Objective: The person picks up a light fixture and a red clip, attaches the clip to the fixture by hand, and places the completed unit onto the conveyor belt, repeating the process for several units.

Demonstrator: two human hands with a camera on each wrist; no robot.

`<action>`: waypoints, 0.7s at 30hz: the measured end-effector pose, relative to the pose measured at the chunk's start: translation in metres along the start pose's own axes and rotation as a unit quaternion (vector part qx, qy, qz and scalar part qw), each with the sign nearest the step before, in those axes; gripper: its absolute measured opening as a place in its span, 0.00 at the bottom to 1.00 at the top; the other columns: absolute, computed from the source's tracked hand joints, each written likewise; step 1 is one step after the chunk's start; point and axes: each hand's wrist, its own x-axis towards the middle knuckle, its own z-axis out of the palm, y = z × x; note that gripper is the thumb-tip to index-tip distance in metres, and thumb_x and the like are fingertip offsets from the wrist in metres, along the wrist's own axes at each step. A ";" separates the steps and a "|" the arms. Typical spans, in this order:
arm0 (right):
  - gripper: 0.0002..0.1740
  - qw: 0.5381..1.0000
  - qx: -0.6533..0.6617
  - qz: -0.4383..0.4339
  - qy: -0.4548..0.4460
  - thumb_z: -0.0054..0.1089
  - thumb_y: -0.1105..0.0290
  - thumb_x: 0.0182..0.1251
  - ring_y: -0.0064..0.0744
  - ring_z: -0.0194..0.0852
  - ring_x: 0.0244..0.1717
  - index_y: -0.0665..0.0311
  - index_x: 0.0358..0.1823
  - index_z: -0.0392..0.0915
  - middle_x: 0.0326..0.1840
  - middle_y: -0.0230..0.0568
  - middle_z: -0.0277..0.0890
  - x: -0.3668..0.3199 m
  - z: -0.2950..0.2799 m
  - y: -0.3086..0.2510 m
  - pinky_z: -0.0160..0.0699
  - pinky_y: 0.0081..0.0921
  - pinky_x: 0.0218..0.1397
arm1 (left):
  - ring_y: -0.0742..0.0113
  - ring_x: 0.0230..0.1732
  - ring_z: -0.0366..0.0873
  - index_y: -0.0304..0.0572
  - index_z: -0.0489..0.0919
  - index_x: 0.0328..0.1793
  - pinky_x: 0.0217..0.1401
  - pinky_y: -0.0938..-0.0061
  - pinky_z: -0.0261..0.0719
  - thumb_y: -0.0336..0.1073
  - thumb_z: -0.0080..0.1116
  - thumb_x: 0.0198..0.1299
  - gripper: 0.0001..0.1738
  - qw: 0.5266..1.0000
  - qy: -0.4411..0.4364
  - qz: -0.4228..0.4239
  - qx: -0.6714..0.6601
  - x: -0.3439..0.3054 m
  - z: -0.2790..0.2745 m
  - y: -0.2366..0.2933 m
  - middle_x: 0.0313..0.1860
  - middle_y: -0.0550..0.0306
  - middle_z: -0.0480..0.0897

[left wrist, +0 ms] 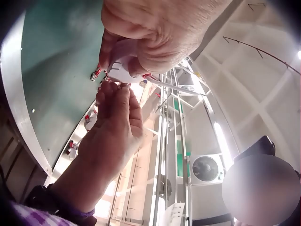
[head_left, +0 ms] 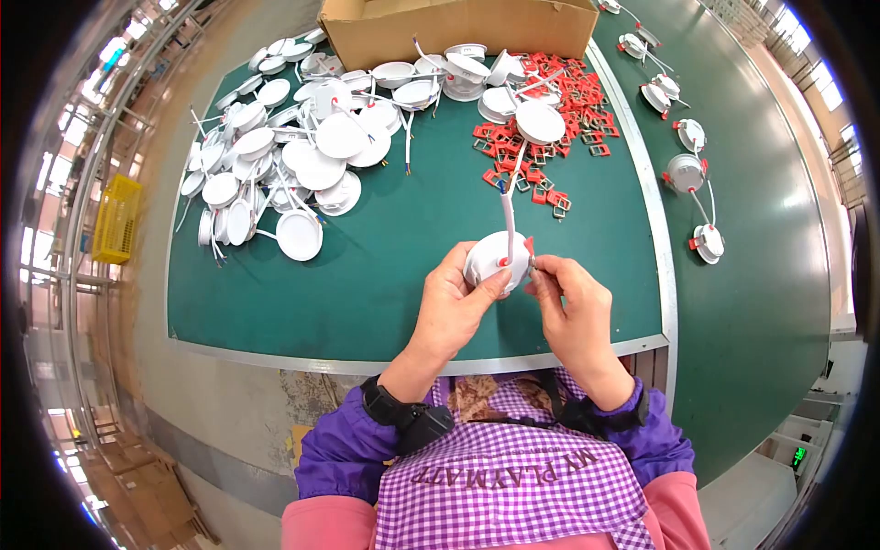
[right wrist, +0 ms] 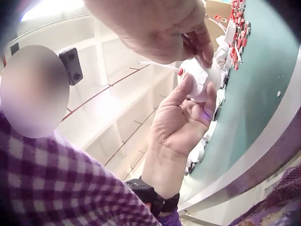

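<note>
Just above the near part of the green table, my left hand [head_left: 446, 310] grips a round white downlight [head_left: 484, 258] by its rim, thumb across its back. A white cable [head_left: 510, 218] runs from a red grommet on the light towards the far side. At the light's right edge, my right hand [head_left: 579, 310] pinches a small red spring clip [head_left: 529, 245] with thumb and forefinger. In the right wrist view, the light's white housing [right wrist: 200, 77] shows between both hands. The right fingertips partly hide the clip.
A heap of white downlights [head_left: 316, 165] covers the table's far left. Red clips [head_left: 550, 128] lie piled at the far right, before a cardboard box [head_left: 458, 32]. Along the right, lights with red clips [head_left: 686, 172] stand in a row on another green surface [head_left: 752, 302].
</note>
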 end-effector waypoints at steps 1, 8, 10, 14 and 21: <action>0.07 1.000 0.000 0.000 -0.001 0.56 0.80 0.59 0.38 0.79 0.28 0.71 0.40 0.74 0.31 0.48 0.77 -0.001 0.001 0.000 0.76 0.27 0.29 | 0.77 0.40 0.76 0.33 0.71 0.50 0.41 0.80 0.78 0.28 0.58 0.60 0.14 1.000 0.001 0.000 0.000 0.000 0.001 0.000 0.40 0.59 0.78; 0.09 0.995 -0.070 -0.053 0.048 0.57 0.81 0.57 0.39 0.78 0.27 0.69 0.40 0.75 0.30 0.47 0.76 -0.001 0.001 0.002 0.76 0.28 0.29 | 0.77 0.42 0.75 0.33 0.70 0.51 0.44 0.80 0.77 0.28 0.57 0.61 0.14 0.998 0.027 0.043 -0.032 -0.002 0.009 -0.001 0.41 0.60 0.78; 0.09 0.998 -0.039 -0.035 0.030 0.57 0.81 0.57 0.39 0.79 0.27 0.68 0.40 0.76 0.30 0.47 0.76 -0.001 0.000 0.002 0.76 0.28 0.29 | 0.78 0.42 0.75 0.33 0.70 0.51 0.44 0.80 0.76 0.28 0.57 0.61 0.14 0.998 0.026 0.048 -0.030 -0.002 0.008 -0.002 0.41 0.59 0.78; 0.08 1.000 -0.010 -0.005 0.007 0.56 0.81 0.58 0.36 0.80 0.27 0.70 0.40 0.75 0.29 0.47 0.76 0.001 -0.002 -0.002 0.77 0.26 0.28 | 0.77 0.44 0.74 0.34 0.70 0.52 0.46 0.79 0.76 0.28 0.57 0.61 0.14 0.999 0.018 0.044 0.004 -0.002 0.004 -0.004 0.42 0.60 0.77; 0.06 0.997 0.045 0.057 0.002 0.55 0.81 0.60 0.34 0.82 0.27 0.72 0.39 0.75 0.29 0.47 0.77 0.002 0.002 -0.003 0.78 0.24 0.28 | 0.81 0.37 0.70 0.34 0.73 0.48 0.39 0.83 0.72 0.31 0.59 0.61 0.12 0.995 0.013 0.081 0.062 -0.002 0.002 -0.005 0.38 0.64 0.76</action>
